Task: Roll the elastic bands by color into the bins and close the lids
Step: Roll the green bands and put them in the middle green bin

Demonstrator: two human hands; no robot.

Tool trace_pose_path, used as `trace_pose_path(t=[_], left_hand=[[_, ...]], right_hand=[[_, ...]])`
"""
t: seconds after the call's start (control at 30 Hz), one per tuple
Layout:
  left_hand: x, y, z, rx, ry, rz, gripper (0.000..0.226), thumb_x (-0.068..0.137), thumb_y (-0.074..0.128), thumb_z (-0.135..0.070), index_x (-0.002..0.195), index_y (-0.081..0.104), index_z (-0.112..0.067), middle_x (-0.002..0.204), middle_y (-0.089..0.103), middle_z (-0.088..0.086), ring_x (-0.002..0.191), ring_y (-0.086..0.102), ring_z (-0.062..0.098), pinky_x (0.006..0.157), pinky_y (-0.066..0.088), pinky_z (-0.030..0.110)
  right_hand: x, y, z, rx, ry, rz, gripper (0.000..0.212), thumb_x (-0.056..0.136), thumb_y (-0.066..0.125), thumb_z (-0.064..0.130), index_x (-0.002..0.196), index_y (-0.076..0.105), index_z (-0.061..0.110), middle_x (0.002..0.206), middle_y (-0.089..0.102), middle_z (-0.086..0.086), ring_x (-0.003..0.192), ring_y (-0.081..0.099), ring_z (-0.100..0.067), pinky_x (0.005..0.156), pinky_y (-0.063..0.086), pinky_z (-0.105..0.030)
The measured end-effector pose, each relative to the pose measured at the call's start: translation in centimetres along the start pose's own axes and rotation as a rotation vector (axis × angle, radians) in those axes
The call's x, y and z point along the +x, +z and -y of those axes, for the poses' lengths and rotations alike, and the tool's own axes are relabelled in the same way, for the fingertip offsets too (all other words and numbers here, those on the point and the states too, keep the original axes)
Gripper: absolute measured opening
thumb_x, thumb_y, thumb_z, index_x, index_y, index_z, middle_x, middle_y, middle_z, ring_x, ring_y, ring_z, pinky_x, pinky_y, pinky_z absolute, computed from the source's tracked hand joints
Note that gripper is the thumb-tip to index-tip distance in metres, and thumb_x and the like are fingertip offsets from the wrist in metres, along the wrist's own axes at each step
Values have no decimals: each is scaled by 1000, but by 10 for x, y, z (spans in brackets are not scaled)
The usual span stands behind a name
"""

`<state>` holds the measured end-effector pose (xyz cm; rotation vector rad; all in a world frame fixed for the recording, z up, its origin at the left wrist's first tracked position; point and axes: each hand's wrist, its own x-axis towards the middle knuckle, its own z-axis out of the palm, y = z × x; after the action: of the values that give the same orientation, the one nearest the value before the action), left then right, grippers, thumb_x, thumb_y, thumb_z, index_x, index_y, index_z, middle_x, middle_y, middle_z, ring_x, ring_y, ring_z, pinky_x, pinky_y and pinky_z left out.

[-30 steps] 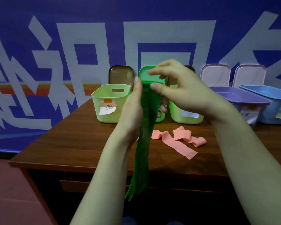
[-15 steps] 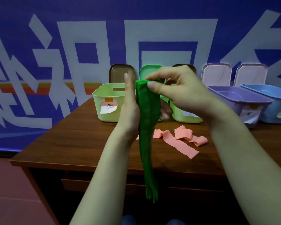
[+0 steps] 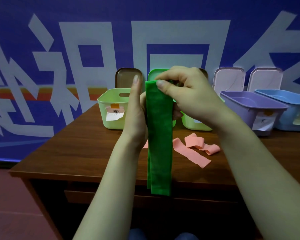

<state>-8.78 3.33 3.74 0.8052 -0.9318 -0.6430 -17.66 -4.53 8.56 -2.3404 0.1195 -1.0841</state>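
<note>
green band, pink band, pale-green bins, purple bin, blue bin, brown table, blue-white wall.

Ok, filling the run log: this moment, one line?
left hand holds green band | right hand pinches its top | pink band on table
</note>
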Motion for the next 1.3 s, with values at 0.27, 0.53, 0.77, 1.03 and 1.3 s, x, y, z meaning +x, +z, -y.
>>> trace_pose_path(t=[0.27, 0.53, 0.77, 1.03, 1.3], left_hand=[[-2, -3, -7, -131, 17, 18, 59, 99, 29, -45, 129, 52, 1, 105, 67, 14, 94, 65, 26, 83, 52, 40], [-13, -8, -17, 312, 41, 123, 45, 91, 39, -47, 119, 58, -18, 98, 73, 3, 96, 68, 17, 86, 54, 37], [-17, -11, -20, 336, 97, 84, 30, 94, 47, -27, 118, 58, -13, 104, 70, 13, 97, 68, 26, 75, 56, 31], [-8, -18, -23, 588, 291, -127, 23, 91, 62, -20, 112, 64, -10, 106, 66, 12, 100, 64, 23, 85, 56, 40], [-5, -20, -24, 408, 284, -220, 21, 89, 61, -5, 110, 64, 1, 95, 71, 9, 88, 69, 19, 75, 57, 28]], right_hand=[[-1, -2, 3, -20, -60, -53, 22, 94, 56, 21, 109, 70, 12, 94, 63, 5, 94, 60, -17, 79, 55, -48], [-3, -11, 6, 269, 37, 74, 15, 93, 58, 14, 102, 71, 12, 108, 57, -1, 91, 58, -13, 55, 51, -18], [2, -12, -1, 377, 95, 4, 15, 93, 59, 15, 100, 72, 15, 101, 70, -6, 100, 64, -19, 80, 54, -33], [6, -11, -7, 283, 86, 2, 14, 92, 60, 19, 100, 70, 25, 102, 70, -1, 105, 62, -19, 90, 53, -35], [3, -10, -21, 388, 114, 142, 29, 82, 68, 19, 111, 65, 17, 108, 71, -1, 105, 65, -13, 91, 54, -32]])
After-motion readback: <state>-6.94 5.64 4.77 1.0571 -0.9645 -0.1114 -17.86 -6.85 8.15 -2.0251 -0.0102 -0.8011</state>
